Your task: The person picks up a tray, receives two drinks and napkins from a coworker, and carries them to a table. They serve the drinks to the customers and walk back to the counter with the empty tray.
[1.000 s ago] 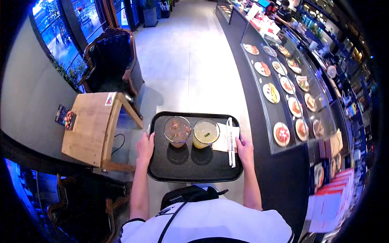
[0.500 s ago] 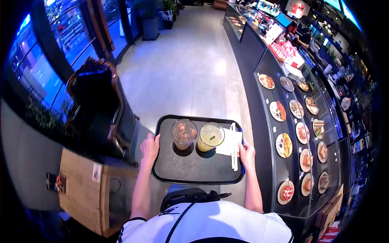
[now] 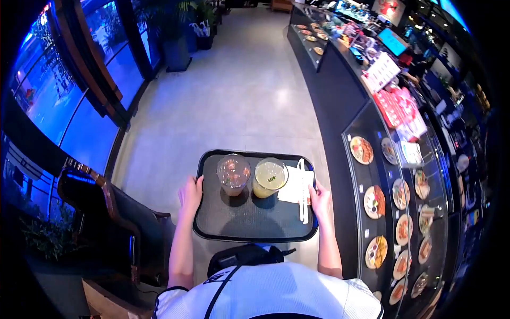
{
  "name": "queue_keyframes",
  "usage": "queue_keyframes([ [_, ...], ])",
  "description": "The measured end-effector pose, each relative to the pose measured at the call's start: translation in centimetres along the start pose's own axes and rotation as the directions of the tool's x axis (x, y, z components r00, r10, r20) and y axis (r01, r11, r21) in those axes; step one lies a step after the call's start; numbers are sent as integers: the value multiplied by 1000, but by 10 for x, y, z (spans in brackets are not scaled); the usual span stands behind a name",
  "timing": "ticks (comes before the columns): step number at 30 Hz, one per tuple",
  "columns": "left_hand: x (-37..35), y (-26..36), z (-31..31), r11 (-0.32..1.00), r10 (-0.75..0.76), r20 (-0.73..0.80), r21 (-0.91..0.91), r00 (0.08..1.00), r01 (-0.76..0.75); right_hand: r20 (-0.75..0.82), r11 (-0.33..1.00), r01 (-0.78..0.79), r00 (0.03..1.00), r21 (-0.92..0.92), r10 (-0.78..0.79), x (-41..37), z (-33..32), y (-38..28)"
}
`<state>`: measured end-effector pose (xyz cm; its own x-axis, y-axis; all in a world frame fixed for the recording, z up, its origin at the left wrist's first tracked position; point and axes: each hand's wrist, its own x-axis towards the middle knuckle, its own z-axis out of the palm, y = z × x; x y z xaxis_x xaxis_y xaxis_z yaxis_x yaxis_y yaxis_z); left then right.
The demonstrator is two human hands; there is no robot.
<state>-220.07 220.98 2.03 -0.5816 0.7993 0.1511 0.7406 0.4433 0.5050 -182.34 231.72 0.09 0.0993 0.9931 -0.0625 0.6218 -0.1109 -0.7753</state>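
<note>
Held level in front of my body is a black serving tray [image 3: 255, 228]. My left hand [image 3: 190, 194] is closed on its left rim, and my right hand [image 3: 321, 201] grips the right rim, thumb on top. A clear cup with a pinkish drink [image 3: 234, 175] stands upright on the tray, left of a cup with a yellow drink [image 3: 270, 178] that has green bits on top. At the tray's right side lie white napkins [image 3: 289, 192], with paper-wrapped straws [image 3: 302, 196] across them, close to my right hand.
A glass display case [image 3: 393, 212] with plated food runs along the right, below a counter holding red-and-white packages [image 3: 398, 109]. On the left stand a dark armchair [image 3: 133, 223] and a planter [image 3: 176, 53] by the windows. Grey floor [image 3: 223, 101] stretches ahead between them.
I have moved forward along the floor: the armchair, wooden table and display case have shifted nearer and downward in view. The tray stays in both hands, slightly further left.
</note>
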Motion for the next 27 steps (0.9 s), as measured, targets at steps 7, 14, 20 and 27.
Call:
queue_keyframes([
  [7,216,52,77,997,-66,-23,27,998,67,18,996,76,997,37,-77,236,59,-74],
  [14,457,97,155,996,-92,3,1,996,92,9,997,60,998,38,-60,467,133,-149],
  [20,670,147,217,1000,-16,-9,-16,1000,16,2,997,-3,1000,76,3,662,190,-196],
  [27,906,208,295,999,-30,-1,16,1000,30,-29,995,47,999,83,-45,902,261,-272],
])
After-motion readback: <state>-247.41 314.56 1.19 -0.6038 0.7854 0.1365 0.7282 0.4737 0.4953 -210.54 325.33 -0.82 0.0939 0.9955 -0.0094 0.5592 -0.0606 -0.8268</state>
